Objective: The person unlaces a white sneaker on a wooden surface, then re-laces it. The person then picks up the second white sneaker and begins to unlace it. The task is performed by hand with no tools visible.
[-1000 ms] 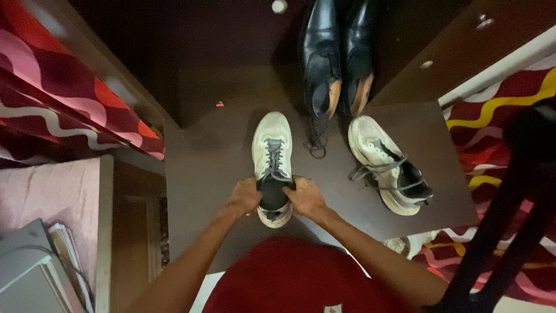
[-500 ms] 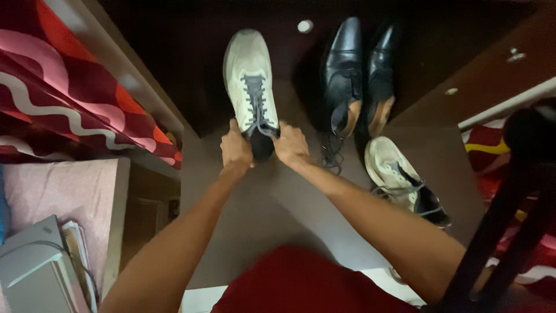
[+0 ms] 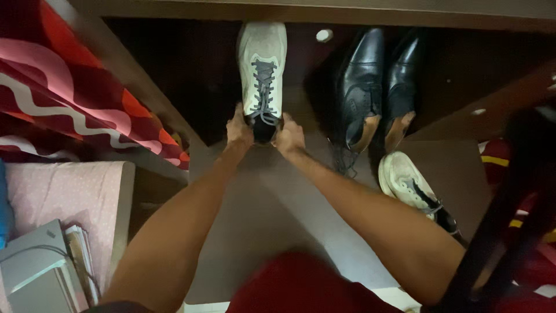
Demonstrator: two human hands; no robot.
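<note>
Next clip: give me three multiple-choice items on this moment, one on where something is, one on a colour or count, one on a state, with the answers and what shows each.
1. Where is the white sneaker that both hands hold?
A. in the dark open space under the furniture, left of the black dress shoes
B. on the pink cloth at the left
C. between the two black shoes

2. How many black dress shoes stand in that space?
A. one
B. two
C. four

3. How are the hands placed on the sneaker?
A. only one hand touches it
B. both hover clear of it
C. left hand and right hand grip its heel end from either side

Answers: 1 A, its toe reaches deep into the dark space beside the black pair. 2 B, two lie side by side. 3 C, fingers of both hands wrap the collar by the grey laces.
</note>
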